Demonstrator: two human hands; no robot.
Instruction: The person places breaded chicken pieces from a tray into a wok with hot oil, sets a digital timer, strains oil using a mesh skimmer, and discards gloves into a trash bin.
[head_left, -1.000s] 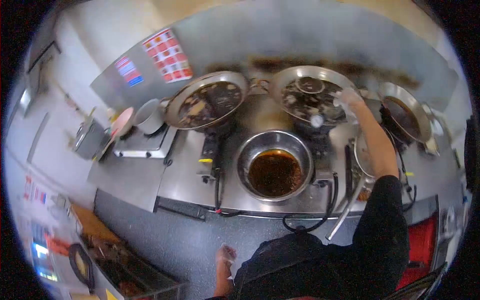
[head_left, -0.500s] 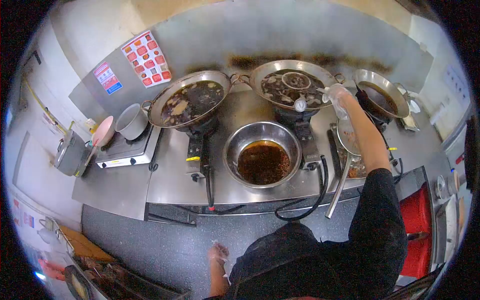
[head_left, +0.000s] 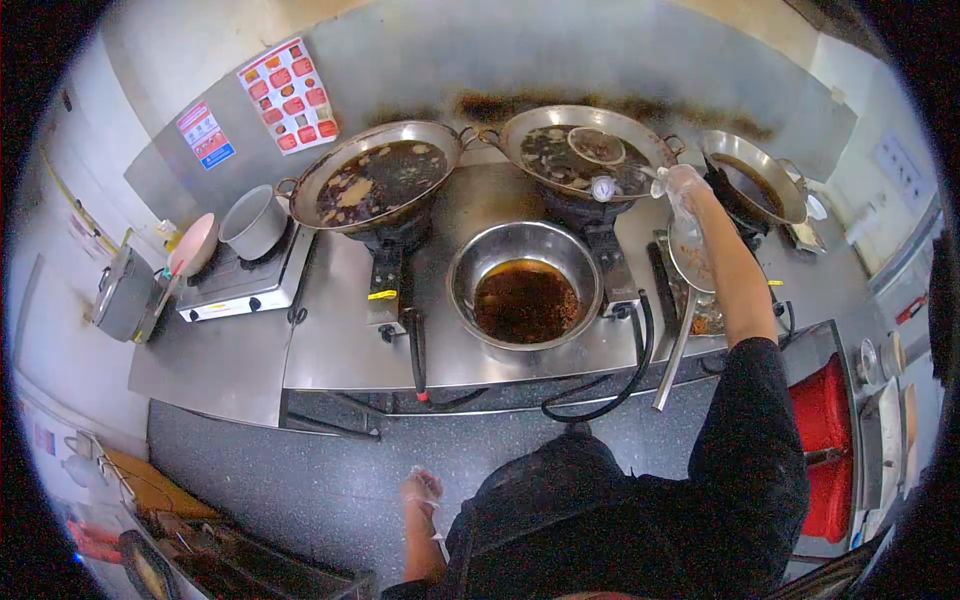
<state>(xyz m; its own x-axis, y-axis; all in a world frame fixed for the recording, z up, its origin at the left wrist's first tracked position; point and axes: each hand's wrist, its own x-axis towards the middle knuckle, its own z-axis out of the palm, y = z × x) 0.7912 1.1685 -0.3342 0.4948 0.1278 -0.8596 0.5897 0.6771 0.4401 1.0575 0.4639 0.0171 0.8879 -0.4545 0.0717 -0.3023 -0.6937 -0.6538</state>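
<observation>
My right hand [head_left: 682,185], in a clear plastic glove, is closed around the handle of a skimmer over the right rim of the middle wok [head_left: 515,122]. The round head of the skimmer [head_left: 597,146] lies in the dark liquid, among pale floating pieces. A dial thermometer [head_left: 602,188] sits at the front rim of that wok. My left hand [head_left: 422,487], also gloved, hangs low beside my body over the floor, its fingers loosely bent and holding nothing I can see. Below the wok, a steel bowl [head_left: 465,312] holds brown liquid with reddish bits.
A second wok [head_left: 310,195] of dark liquid stands left, a third [head_left: 790,180] right. A long-handled strainer [head_left: 678,350] rests under my right forearm. A grey pot [head_left: 254,222] and pink pan [head_left: 201,245] sit on a small stove [head_left: 240,300]. A black hose [head_left: 648,350] loops over the counter edge.
The skimmer head has shifted slightly right and back within the middle wok, with my right hand still on its handle. The whole view has tilted a little. My left hand still hangs low.
</observation>
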